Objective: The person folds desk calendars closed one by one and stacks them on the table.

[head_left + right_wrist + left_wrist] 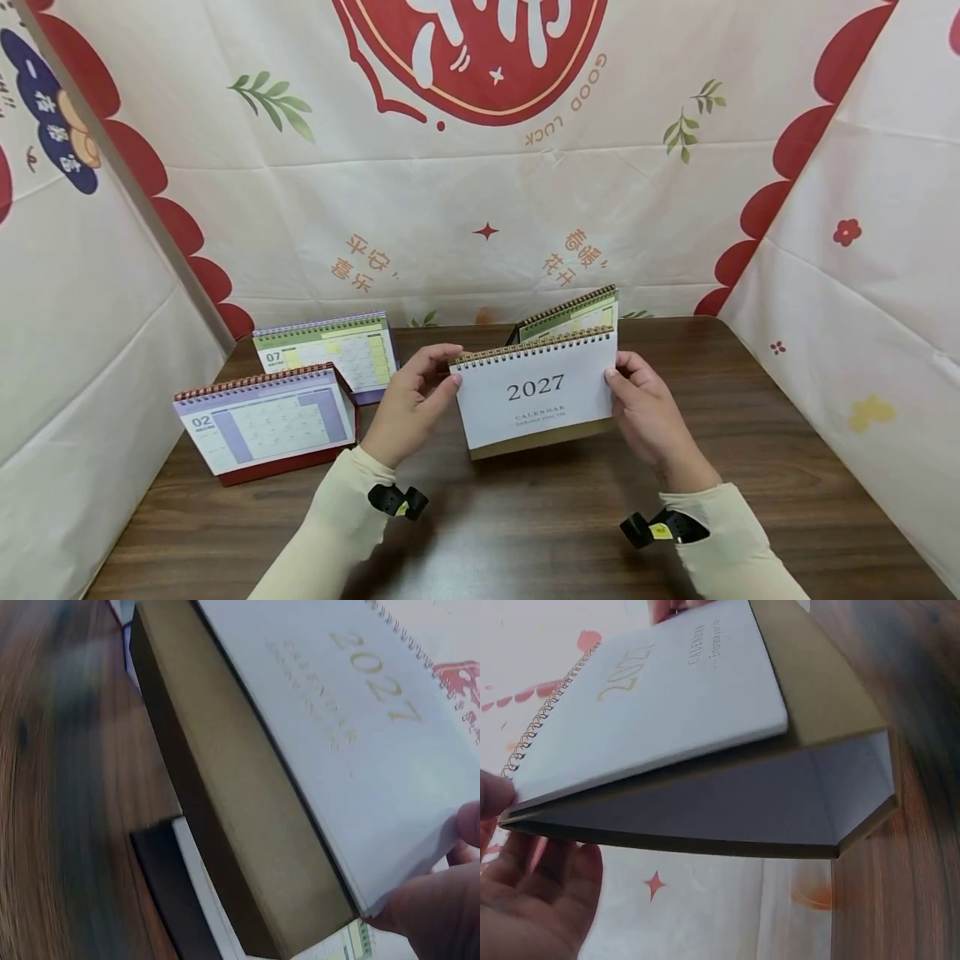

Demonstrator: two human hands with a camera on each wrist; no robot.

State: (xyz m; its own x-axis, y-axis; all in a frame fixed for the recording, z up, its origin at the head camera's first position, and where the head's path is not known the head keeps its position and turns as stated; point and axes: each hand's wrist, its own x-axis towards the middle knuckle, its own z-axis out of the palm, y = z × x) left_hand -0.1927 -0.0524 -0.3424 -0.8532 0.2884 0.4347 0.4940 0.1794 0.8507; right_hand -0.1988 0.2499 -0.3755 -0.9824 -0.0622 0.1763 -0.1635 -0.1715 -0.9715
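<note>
A desk calendar with a white "2027" cover (536, 390), gold spiral binding and a gold-brown folding stand is held between both hands. The left hand (414, 402) pinches its upper left corner, thumb on the cover and fingers behind. On the opposite side, the right hand (651, 417) grips the right edge, its thumb (439, 907) against the cover. Seen from the left wrist, the stand (832, 682) is folded out into a hollow triangle. Behind this calendar is a green-topped calendar (600, 315), partly hidden by it.
At the left of the brown wooden table (525, 533) stand a purple "02" calendar (273, 421) with a red base and, behind it, a green "07" calendar (337, 354). Printed white cloth (420, 208) encloses the table's back and sides.
</note>
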